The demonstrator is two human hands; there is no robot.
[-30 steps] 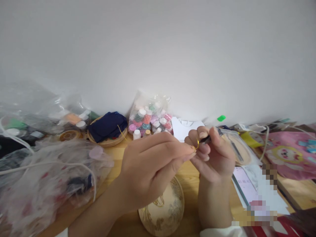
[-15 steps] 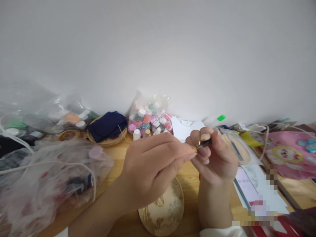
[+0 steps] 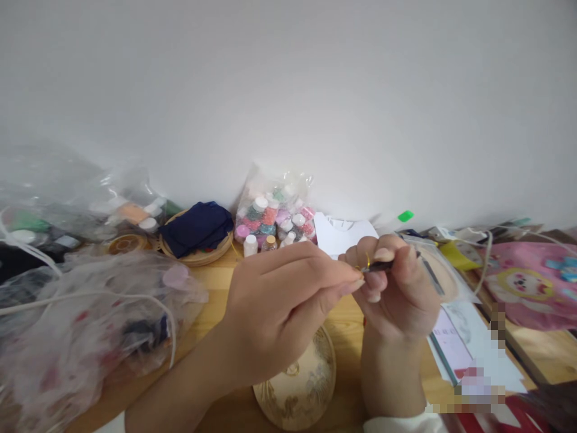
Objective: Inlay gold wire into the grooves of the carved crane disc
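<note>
Right hand (image 3: 401,288): fingers (image 3: 367,245) curled inward.
Left hand (image 3: 279,307): pinched, just beside right hand.
Left forearm (image 3: 180,382): slanted.
Right forearm (image 3: 391,382): upright, below right hand.

Soft, dim light greys the wall (image 3: 288,108), and fine details blur.

Wall: plain, smooth, pale grey-white surface (image 3: 288,108), filling the far side across the full width. Light: soft and diffuse; wall brightest low at centre, greyer toward the upper left and right. Furniture: yellow-brown wooden tabletop with visible grain (image 3: 214,279), set below the wall; at right, a pale wooden surface (image 3: 552,355) with a dark strip along its left edge. Background, far centre: clear plastic bag of small coloured jars (image 3: 255,180), close to the wall. Near left: crumpled translucent plastic bag (image 3: 67,325), white cable (image 3: 112,294) across it. Right: pink printed pouch (image 3: 502,310).
</note>
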